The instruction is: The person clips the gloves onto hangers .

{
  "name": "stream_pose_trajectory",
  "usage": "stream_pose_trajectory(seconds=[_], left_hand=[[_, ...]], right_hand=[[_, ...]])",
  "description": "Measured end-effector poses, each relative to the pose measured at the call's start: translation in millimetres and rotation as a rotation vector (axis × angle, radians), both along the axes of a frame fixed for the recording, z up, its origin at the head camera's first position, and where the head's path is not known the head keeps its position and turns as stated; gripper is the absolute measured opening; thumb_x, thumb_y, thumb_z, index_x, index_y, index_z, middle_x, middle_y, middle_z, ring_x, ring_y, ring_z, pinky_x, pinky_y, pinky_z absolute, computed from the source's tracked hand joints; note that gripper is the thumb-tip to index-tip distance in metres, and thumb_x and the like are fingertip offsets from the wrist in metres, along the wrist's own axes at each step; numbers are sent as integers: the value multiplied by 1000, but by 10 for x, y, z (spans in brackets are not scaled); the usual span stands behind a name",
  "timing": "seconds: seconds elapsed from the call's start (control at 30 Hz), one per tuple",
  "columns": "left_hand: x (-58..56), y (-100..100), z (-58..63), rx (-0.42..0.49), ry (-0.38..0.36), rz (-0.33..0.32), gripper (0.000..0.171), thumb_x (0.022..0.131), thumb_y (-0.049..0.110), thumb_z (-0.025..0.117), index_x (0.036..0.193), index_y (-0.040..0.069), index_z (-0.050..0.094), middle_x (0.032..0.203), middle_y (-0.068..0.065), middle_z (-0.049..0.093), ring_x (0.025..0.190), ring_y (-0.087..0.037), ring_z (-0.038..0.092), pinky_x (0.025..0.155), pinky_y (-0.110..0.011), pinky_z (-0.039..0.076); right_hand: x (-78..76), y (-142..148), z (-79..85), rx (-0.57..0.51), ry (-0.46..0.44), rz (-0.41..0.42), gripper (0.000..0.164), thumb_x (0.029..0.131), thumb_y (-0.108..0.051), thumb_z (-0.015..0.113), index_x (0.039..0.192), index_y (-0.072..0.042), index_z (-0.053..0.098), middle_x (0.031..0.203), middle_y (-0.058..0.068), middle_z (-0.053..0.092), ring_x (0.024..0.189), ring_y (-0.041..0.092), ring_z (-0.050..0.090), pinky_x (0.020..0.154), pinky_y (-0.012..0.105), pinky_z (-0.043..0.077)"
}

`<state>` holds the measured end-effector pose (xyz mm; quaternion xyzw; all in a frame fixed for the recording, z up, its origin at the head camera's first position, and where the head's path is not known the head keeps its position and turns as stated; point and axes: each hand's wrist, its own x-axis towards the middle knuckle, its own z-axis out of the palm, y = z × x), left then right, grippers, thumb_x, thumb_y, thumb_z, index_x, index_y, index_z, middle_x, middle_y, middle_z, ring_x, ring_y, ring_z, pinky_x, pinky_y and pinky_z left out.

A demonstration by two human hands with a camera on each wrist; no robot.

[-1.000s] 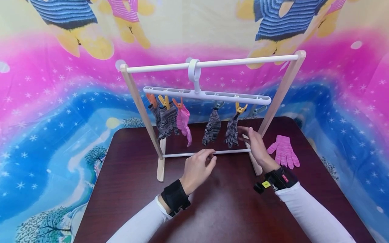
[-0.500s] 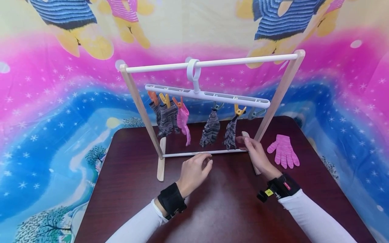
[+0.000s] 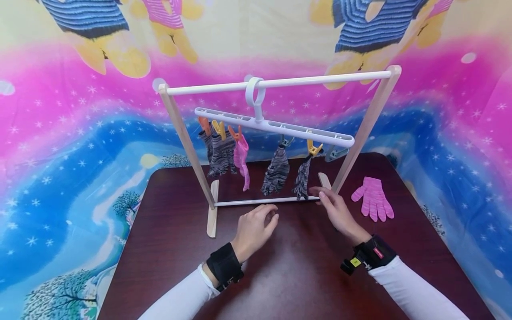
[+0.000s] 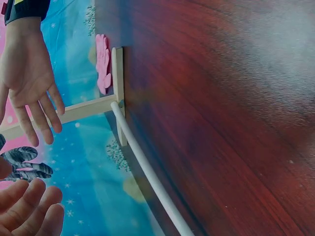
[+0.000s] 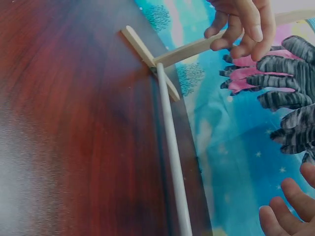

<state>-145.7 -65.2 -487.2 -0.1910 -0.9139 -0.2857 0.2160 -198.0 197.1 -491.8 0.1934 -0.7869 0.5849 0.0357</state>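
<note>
A white clip hanger (image 3: 276,126) hangs from the top rod of a wooden rack, turned at an angle to it. Clipped along it are grey striped gloves (image 3: 222,153) on the left, a pink glove (image 3: 241,160), a grey glove (image 3: 276,171) and another grey glove (image 3: 302,178). The rightmost blue-grey clip (image 3: 337,152) bears no glove. My right hand (image 3: 338,213) has loose fingers close to the rightmost grey glove; contact cannot be made out. My left hand (image 3: 254,229), loosely bent and holding nothing, hovers in front of the lower rod (image 3: 264,201).
A second pink glove (image 3: 373,199) lies flat on the dark red table (image 3: 280,275), right of the rack. The rack's wooden posts (image 3: 182,138) stand on flat feet. A printed cloth (image 3: 80,178) surrounds the table's back and sides.
The hanger has swivelled: its right end has come nearer, its left end has gone back. My right hand has moved down from the rightmost grey glove's side. My left hand has drawn slightly left and down.
</note>
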Motion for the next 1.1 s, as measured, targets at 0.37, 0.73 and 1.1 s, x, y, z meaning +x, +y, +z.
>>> stream_pose_trajectory(seconds=[0.37, 0.73, 1.1], left_hand=[[62, -40, -79, -47, -12, 1, 22, 94, 28, 68, 112, 18, 74, 104, 5, 76, 77, -9, 71, 59, -30, 54], [86, -26, -128, -83, -20, -27, 22, 95, 28, 68, 113, 17, 73, 106, 2, 77, 89, -14, 75, 65, -33, 58], [110, 49, -189, -167, -47, -62, 26, 96, 30, 67, 117, 16, 72, 110, 2, 76, 101, -13, 73, 73, -33, 60]], right_hand=[[152, 7, -211, 174, 73, -37, 33, 107, -11, 45, 132, 2, 62, 130, 21, 66, 120, -4, 53, 98, 5, 36], [239, 52, -418, 331, 225, -54, 29, 99, -8, 59, 127, -2, 65, 126, 16, 68, 122, 33, 59, 105, 6, 29], [315, 162, -524, 543, 228, -77, 38, 98, -25, 66, 131, -6, 63, 135, 14, 63, 128, 33, 56, 104, 51, 41]])
